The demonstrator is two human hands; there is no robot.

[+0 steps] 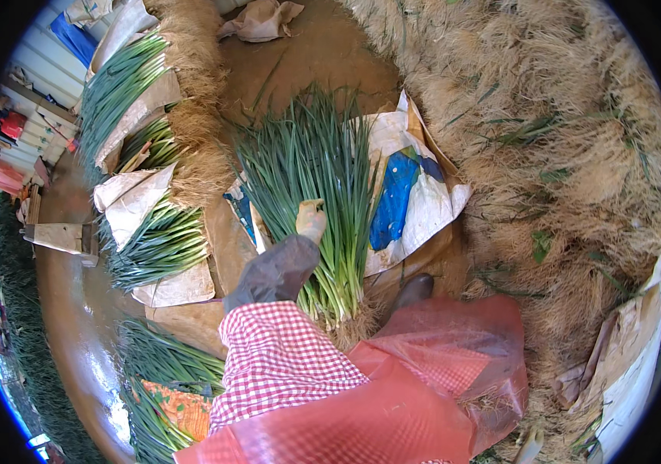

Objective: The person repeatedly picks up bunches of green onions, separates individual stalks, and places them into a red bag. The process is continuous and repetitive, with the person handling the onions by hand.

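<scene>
My left hand [311,220], in a pale glove with a dark sleeve cover, lies curled on top of a large spread bunch of green onions [330,255]. Whether its fingers grip any leaves is hidden. The bunch's leaves fan away from me, and its pale stems and roots point towards my knees. Beneath and beside it spreads a white and blue woven plastic sack [423,203]. At the bottom right edge, a pale shape among the roots may be part of my right hand [530,445]; too little shows to tell its state.
A high heap of roots [562,174] fills the right side. Sack-wrapped green onion bundles [159,238] are stacked at left, near a small wooden stool [64,239]. More green onions [168,354] lie at lower left. A red plastic apron [365,423] covers my lap, with one dark boot [414,290] beyond it.
</scene>
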